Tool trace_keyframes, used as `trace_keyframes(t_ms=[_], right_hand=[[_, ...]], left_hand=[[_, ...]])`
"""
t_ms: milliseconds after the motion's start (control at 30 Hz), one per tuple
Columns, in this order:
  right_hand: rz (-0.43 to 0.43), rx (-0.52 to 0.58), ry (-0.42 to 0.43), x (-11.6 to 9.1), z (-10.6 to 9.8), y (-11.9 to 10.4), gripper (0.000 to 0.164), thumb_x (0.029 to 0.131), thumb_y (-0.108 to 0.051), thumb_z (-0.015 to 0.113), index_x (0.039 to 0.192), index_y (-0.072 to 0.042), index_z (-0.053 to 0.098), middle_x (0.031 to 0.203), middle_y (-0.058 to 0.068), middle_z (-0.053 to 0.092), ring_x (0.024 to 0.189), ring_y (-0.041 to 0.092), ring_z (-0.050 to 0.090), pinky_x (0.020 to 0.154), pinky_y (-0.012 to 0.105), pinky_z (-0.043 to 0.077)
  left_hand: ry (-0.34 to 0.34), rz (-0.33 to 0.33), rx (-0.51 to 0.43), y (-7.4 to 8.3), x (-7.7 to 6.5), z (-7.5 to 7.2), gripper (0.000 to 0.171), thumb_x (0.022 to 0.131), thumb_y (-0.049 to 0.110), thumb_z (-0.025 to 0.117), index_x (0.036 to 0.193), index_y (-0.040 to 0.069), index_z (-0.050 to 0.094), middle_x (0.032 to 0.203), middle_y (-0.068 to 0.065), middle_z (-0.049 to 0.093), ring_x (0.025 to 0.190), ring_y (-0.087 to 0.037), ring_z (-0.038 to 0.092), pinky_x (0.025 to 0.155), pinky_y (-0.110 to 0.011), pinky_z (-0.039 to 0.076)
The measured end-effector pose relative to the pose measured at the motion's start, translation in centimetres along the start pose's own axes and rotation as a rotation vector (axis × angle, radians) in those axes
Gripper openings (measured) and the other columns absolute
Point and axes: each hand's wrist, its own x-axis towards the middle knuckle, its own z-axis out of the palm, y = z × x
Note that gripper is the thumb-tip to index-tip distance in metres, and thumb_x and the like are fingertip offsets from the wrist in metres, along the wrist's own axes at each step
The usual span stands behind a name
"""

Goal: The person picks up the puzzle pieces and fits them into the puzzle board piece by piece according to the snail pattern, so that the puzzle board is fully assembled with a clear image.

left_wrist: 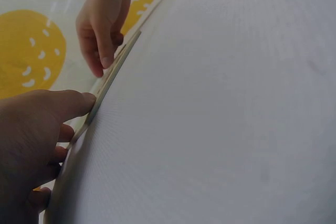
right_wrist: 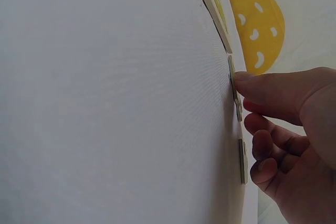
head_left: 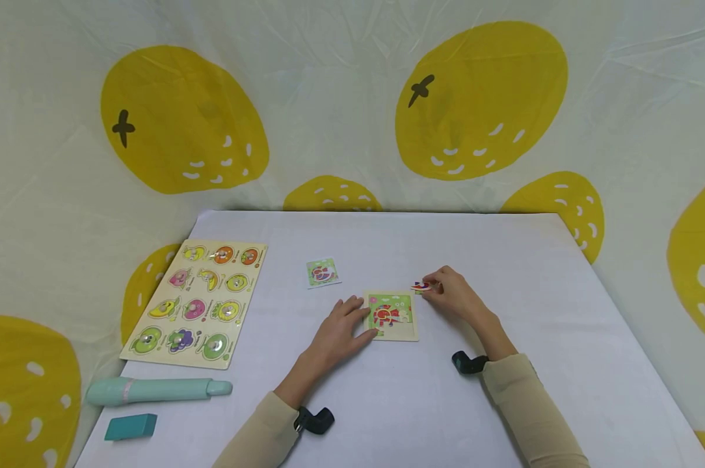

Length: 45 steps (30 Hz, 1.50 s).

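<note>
A small square jigsaw puzzle (head_left: 390, 316) with a pale wooden frame and a green and red picture lies at mid-table. Its lower right part shows bare wood. My left hand (head_left: 339, 329) rests at its left side, thumb over the lower left and fingers along the edge. Just beyond the upper right corner, my right hand (head_left: 449, 292) pinches a colourful puzzle piece (head_left: 421, 286) between thumb and fingers. In the right wrist view the thumb lies on this thin piece (right_wrist: 233, 80), close to the frame (right_wrist: 212, 11). Another flat piece (right_wrist: 243, 161) shows beside the curled fingers.
A small picture card (head_left: 323, 273) lies behind the puzzle. To the left is a large wooden fruit board (head_left: 196, 304). A mint-green tube-shaped object (head_left: 159, 390) and a teal block (head_left: 131, 427) sit near the left edge. A fruit-printed cloth (head_left: 329, 97) hangs behind the white table (head_left: 481, 240).
</note>
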Motion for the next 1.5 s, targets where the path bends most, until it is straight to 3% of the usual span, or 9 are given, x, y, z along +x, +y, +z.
trace_keyframes(t_ms=[467, 833, 1267, 1500], right_hand=[[0.056, 0.008, -0.038, 0.37, 0.0, 0.41, 0.031, 0.084, -0.022, 0.07, 0.108, -0.004, 0.064, 0.106, 0.013, 0.056, 0.092, 0.024, 0.053, 0.081, 0.038, 0.05], [0.052, 0.068, -0.015, 0.58, -0.12, 0.3, 0.029, 0.081, -0.017, 0.072, 0.103, -0.003, 0.06, 0.095, 0.011, 0.061, 0.084, 0.022, 0.053, 0.073, 0.03, 0.047], [0.047, 0.072, 0.03, 0.23, 0.03, 0.47, 0.018, 0.09, -0.017, 0.062, 0.105, -0.008, 0.062, 0.097, 0.008, 0.066, 0.086, 0.02, 0.057, 0.076, 0.033, 0.05], [0.04, 0.075, 0.058, -0.11, -0.27, -0.04, 0.017, 0.09, -0.02, 0.062, 0.104, -0.009, 0.064, 0.095, 0.006, 0.067, 0.081, 0.017, 0.056, 0.069, 0.027, 0.048]], left_hand=[[0.008, 0.008, -0.008, 0.18, 0.14, 0.02, 0.05, 0.083, 0.041, 0.068, 0.12, 0.008, 0.063, 0.134, -0.011, 0.055, 0.133, -0.026, 0.045, 0.114, -0.047, 0.032], [0.002, 0.006, -0.007, 0.16, 0.08, 0.03, 0.05, 0.084, 0.042, 0.067, 0.121, 0.008, 0.063, 0.134, -0.011, 0.055, 0.133, -0.025, 0.045, 0.115, -0.046, 0.031], [-0.013, -0.013, 0.002, 0.05, 0.01, 0.07, 0.05, 0.085, 0.044, 0.065, 0.122, 0.01, 0.062, 0.136, -0.009, 0.054, 0.135, -0.023, 0.043, 0.116, -0.044, 0.03], [-0.02, -0.021, 0.0, 0.17, -0.03, -0.16, 0.051, 0.084, 0.043, 0.066, 0.122, 0.01, 0.062, 0.136, -0.009, 0.054, 0.135, -0.023, 0.043, 0.116, -0.044, 0.03]])
